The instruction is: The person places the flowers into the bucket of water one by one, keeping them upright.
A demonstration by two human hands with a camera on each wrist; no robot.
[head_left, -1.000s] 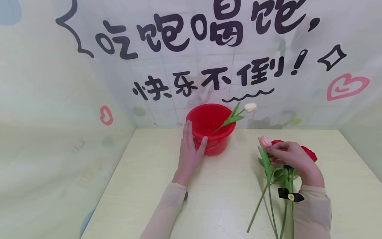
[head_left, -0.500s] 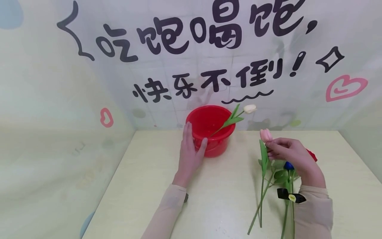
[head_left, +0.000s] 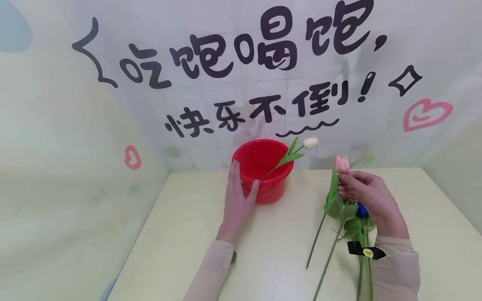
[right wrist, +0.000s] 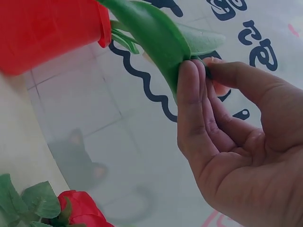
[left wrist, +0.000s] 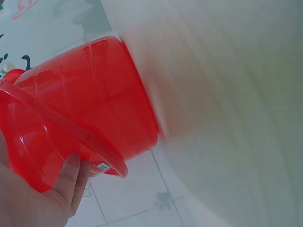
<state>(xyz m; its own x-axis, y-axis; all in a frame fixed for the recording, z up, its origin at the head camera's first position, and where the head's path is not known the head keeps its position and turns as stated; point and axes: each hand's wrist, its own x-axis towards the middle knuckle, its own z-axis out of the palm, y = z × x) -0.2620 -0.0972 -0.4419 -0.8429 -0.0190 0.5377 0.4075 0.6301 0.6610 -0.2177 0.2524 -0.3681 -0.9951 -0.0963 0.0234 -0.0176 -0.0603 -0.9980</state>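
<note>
The left hand (head_left: 237, 205) is resting, fingers nearly straight and thumb spread, against the red bucket (head_left: 270, 191) on the table (head_left: 180, 242). Right of the bucket, the right hand (head_left: 370, 194) is pinching the pink tulip (head_left: 342, 164) just under the bloom. The white tulip (head_left: 310, 143) is leaning in the bucket, its bloom jutting past the rim. A blue flower (head_left: 362, 210) is lying nearby.

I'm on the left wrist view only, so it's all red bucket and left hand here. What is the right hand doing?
Observer: The right hand pinches a pink tulip just below its bloom.
Operator: What else is near that hand?
Observer: In the head view, a blue flower close by, over the table.
Operator: Anything red besides the bucket?
Observer: Yes, the right wrist view shows a red rose.
</note>
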